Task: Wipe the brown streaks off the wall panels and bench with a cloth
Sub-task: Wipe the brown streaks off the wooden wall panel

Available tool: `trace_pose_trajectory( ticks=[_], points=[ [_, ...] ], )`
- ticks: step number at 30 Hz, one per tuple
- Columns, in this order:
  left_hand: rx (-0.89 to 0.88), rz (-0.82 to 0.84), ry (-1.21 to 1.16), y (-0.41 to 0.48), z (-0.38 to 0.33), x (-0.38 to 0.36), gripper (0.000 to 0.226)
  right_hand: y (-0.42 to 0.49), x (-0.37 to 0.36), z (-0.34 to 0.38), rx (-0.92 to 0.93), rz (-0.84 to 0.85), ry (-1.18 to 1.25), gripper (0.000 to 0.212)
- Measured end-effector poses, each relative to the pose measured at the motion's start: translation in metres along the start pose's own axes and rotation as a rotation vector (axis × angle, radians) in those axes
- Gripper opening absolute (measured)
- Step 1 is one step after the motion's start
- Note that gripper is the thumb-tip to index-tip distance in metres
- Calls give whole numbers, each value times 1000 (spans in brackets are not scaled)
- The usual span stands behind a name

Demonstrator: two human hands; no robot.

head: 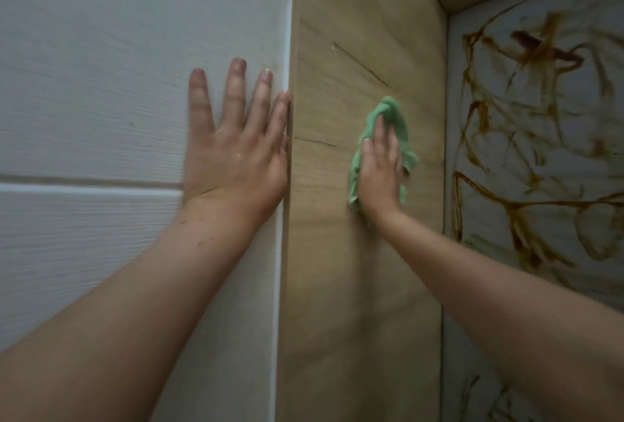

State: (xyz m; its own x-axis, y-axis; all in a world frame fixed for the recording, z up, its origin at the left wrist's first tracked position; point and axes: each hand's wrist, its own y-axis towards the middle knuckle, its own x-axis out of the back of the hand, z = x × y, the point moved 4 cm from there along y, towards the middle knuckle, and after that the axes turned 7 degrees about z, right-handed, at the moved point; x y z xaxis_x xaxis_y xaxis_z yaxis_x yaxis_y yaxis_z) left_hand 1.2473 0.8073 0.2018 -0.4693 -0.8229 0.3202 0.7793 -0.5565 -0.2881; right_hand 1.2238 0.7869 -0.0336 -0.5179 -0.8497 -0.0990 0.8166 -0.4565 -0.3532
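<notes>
**Right hand [381, 175] pressing the green cloth [388, 111] against the wood-grain panel [354, 33]; left hand [233, 151] bracing on the white panel [101, 84].**

Cloth is looking light, soft and limp, bunching into folds under the palm. Judgement: it is likely needing broad palm pressure over its middle rather than a fingertip pinch, so the loose edges are not trailing. Right hand is lying over it with fingers nearly straight and close together, pressing rather than clutching, and cloth is showing past the fingertips and at both sides. Left hand is resting flat with fingers spread wide, holding nothing, its side against the seam between the panels. Brown streaks [526, 209] are covering the grey panel [557, 165] to the right, well apart from the cloth and not yet wiped.
</notes>
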Motion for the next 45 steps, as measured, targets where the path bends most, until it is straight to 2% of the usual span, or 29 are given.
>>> trace_pose_trajectory(
  ticks=[1, 4, 6, 8, 10, 12, 14, 16, 18, 20, 22, 24, 27, 29, 31, 33, 38, 45],
  points=[
    [-2, 6, -2, 0, 0, 1, 59, -25, -10, 19, 159, 8, -44, 55],
    [-11, 12, -22, 0, 1, 3, 58, -110, -31, 43, 433, 86, -58, 56],
    [-5, 21, -2, 0, 1, 3, 59, -145, -35, 18, 609, 122, -126, 54],
    [-3, 32, 17, -1, 0, 2, 60, -139, -28, -18, 669, 158, -190, 56],
    [-4, 37, 22, -1, -1, 1, 60, -107, -20, -29, 531, 139, -180, 58],
    [-4, 43, 28, 0, 0, 2, 62, -62, -12, -14, 249, 69, -87, 59],
    [-3, 34, 34, 1, 0, 1, 62, -22, -8, 15, 74, 17, 28, 62],
    [-6, 28, 27, 1, 0, 2, 61, -16, -11, 47, 100, 6, 37, 64],
    [-7, 23, 12, 0, 0, 1, 60, -48, -19, 64, 281, 13, 9, 62],
    [-7, 14, 3, 0, 1, 1, 59, -96, -26, 51, 503, 35, -41, 59],
    [-7, 21, 19, 0, 0, 1, 59, -119, -26, 16, 640, 70, -106, 60],
    [-9, 33, 33, 1, 0, 0, 60, -104, -20, -23, 557, 90, -150, 63],
    [2, 44, 44, 2, 0, 0, 61, -50, -6, -59, 44, 38, -39, 64],
    [6, 64, 38, 0, 2, 4, 61, -36, -1, -62, -180, 44, 38, 64],
    [1, 81, 33, -1, 1, 7, 61, -50, -3, -46, -163, 106, 45, 61],
    [20, 92, 7, 1, -1, 10, 61, -75, -9, -26, -25, 158, 19, 62],
    [66, 99, 2, 7, -14, 6, 63, -49, -8, -43, 125, 87, 23, 61],
    [58, 72, -13, 11, -13, 0, 65, 49, 10, -127, -35, 14, 93, 64]
  ],
)
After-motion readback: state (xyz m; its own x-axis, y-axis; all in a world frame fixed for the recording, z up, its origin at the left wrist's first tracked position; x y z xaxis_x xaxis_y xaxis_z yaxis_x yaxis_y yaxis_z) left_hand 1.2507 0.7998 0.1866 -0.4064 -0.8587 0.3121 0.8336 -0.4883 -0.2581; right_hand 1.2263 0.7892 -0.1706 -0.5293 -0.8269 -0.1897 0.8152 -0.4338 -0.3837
